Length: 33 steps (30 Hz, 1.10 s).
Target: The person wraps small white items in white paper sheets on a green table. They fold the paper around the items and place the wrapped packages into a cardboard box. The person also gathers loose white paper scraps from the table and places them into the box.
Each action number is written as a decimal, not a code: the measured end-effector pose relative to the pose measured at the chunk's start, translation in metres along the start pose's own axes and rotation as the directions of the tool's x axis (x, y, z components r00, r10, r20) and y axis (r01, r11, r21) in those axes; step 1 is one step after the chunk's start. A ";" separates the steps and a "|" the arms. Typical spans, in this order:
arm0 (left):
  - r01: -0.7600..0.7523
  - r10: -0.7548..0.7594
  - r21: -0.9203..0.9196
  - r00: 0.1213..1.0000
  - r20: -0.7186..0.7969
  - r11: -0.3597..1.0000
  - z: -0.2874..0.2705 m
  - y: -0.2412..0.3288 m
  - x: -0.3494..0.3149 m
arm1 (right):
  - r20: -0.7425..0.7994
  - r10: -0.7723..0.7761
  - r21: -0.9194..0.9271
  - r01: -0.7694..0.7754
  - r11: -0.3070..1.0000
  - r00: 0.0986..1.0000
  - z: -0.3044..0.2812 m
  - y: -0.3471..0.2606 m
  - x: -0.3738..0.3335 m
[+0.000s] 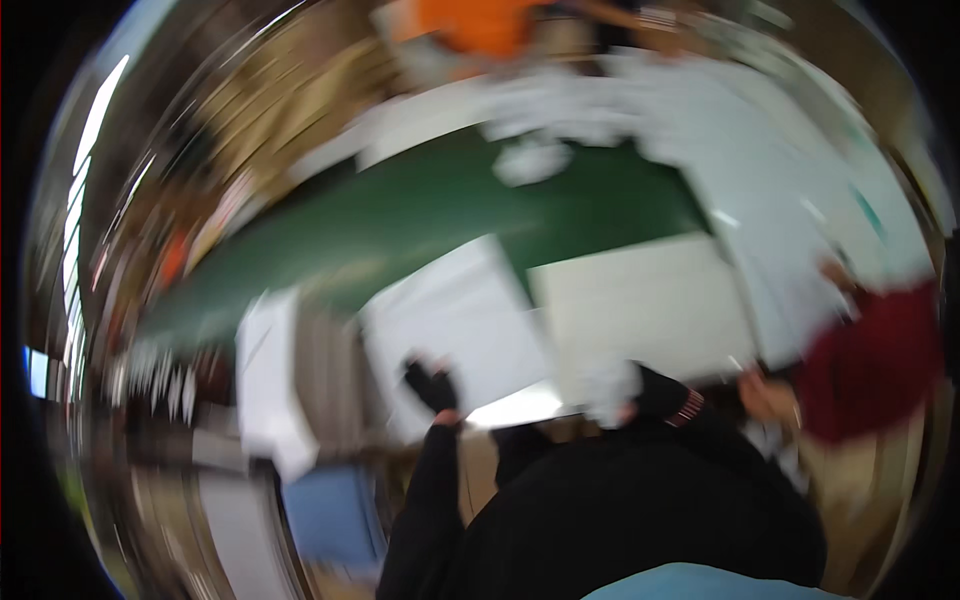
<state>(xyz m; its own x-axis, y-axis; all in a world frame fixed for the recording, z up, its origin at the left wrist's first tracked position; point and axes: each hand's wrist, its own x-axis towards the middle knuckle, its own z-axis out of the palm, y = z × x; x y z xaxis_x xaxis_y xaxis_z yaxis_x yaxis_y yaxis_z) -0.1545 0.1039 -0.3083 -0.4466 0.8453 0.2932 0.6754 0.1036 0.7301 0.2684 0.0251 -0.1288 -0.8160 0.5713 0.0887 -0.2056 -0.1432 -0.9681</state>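
My left hand (432, 384), in a black glove with bare fingertips, lies with fingers apart on a large white sheet (462, 320). Just right of it, a cream-coloured sheet or board (648, 310) covers the table's near edge. My right hand (657, 392), also black-gloved, is at that board's near edge, closed on a white crumpled wad (609, 388). Its fingers are mostly hidden behind the wad, and motion blur hides what the wad is made of.
The table top is green (400, 215). White crumpled pieces (560, 110) lie at its far side. Left stands a stack of grey-brown boards (332, 370) beside a white folded sheet (268, 375). A co-worker in a dark red sleeve (870, 360) is close at right; another person in orange (480, 25) is across.
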 end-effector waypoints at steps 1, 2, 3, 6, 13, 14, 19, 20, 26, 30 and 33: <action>-0.095 0.072 0.262 0.993 0.095 0.961 0.000 0.013 -0.001 | -0.083 -0.088 -0.025 0.086 0.996 0.993 -0.001 0.015 0.008; -0.077 0.059 0.233 0.995 0.084 0.969 -0.017 0.008 -0.002 | -0.112 -0.179 -0.051 0.174 0.983 0.977 0.002 0.027 0.025; -0.135 0.085 0.513 0.989 0.120 0.847 -0.032 0.008 -0.006 | -0.164 -0.139 0.037 0.147 0.988 0.976 0.014 0.011 0.018; -0.244 0.187 0.687 0.970 0.158 0.684 -0.036 0.035 -0.002 | -0.271 -0.079 0.122 0.116 0.986 0.959 0.027 -0.040 -0.003; -0.288 0.247 0.649 0.956 0.156 0.705 -0.037 0.060 -0.002 | -0.392 0.044 0.182 0.031 0.983 0.919 0.041 -0.042 -0.028; -0.288 0.248 0.654 0.956 0.156 0.700 -0.038 0.061 -0.002 | -0.408 0.035 0.174 0.041 0.984 0.912 0.040 -0.041 -0.030; -0.281 0.255 0.653 0.957 0.136 0.704 -0.042 0.058 -0.004 | -0.410 -0.021 0.218 0.120 0.968 0.912 0.038 -0.038 -0.032; -0.287 0.264 0.649 0.955 0.135 0.704 -0.042 0.055 -0.003 | -0.412 -0.026 0.219 0.127 0.967 0.911 0.037 -0.036 -0.033; -0.303 0.293 0.641 0.948 0.126 0.705 -0.038 0.049 -0.001 | -0.400 -0.018 0.254 0.130 0.958 0.916 0.033 -0.031 -0.033; -0.295 0.299 0.670 0.948 0.113 0.681 -0.037 0.053 -0.002 | -0.403 -0.001 0.249 0.110 0.962 0.915 0.032 -0.025 -0.031; -0.288 0.287 0.657 0.951 0.113 0.696 -0.038 0.059 -0.004 | -0.380 -0.042 0.222 0.135 0.966 0.924 0.030 -0.020 -0.030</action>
<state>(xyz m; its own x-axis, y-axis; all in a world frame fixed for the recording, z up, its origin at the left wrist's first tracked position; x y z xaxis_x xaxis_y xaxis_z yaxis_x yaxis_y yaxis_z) -0.1345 0.0865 -0.2433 -0.1653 0.8930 0.4186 0.9846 0.1737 0.0183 0.2803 -0.0136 -0.1049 -0.5402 0.8409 0.0333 -0.4283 -0.2407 -0.8710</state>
